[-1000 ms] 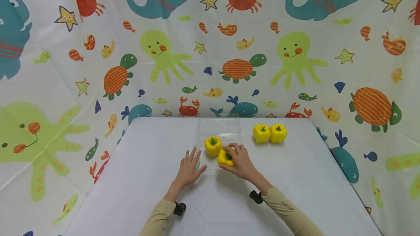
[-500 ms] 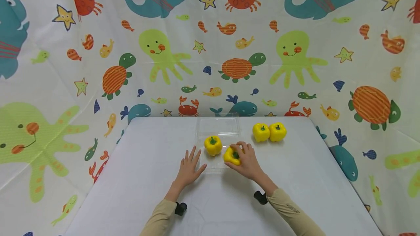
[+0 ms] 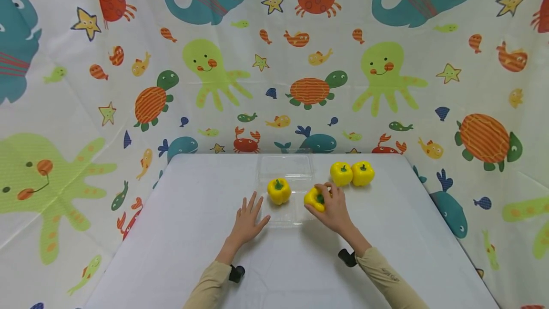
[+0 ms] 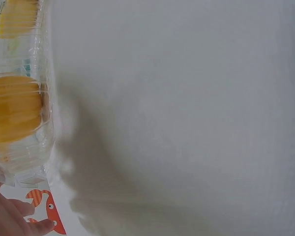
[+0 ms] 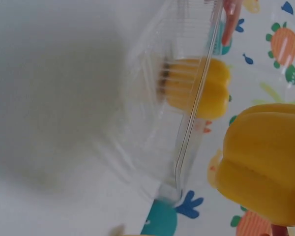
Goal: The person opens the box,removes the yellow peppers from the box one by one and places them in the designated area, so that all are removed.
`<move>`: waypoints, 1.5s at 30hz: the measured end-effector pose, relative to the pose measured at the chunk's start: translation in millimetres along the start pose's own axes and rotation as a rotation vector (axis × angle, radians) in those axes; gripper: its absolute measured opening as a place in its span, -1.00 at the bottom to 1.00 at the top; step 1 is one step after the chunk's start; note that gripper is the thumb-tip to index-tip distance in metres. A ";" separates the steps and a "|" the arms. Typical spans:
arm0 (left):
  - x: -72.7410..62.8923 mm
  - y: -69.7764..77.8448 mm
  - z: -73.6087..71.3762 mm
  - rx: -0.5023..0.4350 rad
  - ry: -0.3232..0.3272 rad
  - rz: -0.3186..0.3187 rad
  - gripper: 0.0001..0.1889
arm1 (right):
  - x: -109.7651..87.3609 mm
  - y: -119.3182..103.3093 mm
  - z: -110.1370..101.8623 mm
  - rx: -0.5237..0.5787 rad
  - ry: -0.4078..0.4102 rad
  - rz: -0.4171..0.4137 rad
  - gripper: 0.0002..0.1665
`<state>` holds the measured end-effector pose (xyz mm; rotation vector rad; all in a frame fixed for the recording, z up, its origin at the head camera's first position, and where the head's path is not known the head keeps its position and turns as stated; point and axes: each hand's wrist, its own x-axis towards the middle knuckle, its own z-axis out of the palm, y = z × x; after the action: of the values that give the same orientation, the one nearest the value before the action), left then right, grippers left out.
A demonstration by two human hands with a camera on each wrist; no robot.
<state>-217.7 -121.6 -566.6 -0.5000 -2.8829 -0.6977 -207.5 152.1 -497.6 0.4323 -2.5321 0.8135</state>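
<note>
My right hand (image 3: 336, 209) grips a yellow bell pepper (image 3: 313, 199) with thumb and fingers, near the right side of a clear plastic container (image 3: 283, 217). In the right wrist view the held pepper (image 5: 265, 162) is raised beside the container's rim (image 5: 184, 142). A second yellow bell pepper (image 3: 279, 190) sits inside the container, stem up. My left hand (image 3: 246, 221) lies with spread fingers at the container's left side. Through the clear wall, the left wrist view shows the pepper inside (image 4: 14, 108).
Two more yellow bell peppers (image 3: 341, 174) stand side by side at the back right of the white table (image 3: 193, 204). The container's clear lid (image 3: 286, 165) is folded back toward the rear. A patterned sea-animal curtain (image 3: 270, 66) surrounds the table's back and sides.
The right hand has carried its bell pepper rightward, away from the pepper in the container to the container's right side. The left hand and the other peppers have stayed in place.
</note>
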 end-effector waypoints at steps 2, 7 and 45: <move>0.0 0.4 -0.4 0.002 -0.004 -0.004 -0.32 | 0.6 2.7 -2.5 0.003 0.002 0.023 -0.34; 0.0 1.1 -1.1 -0.002 -0.013 -0.015 -0.31 | 1.7 11.2 -7.2 -0.013 0.013 0.053 -0.33; -0.6 0.7 -0.3 -0.010 0.003 -0.003 -0.31 | 10.0 75.5 -4.5 -0.255 0.091 0.156 -0.29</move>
<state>-216.9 -121.3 -566.2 -0.4959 -2.8796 -0.7125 -246.1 212.0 -524.8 0.1130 -2.5618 0.5392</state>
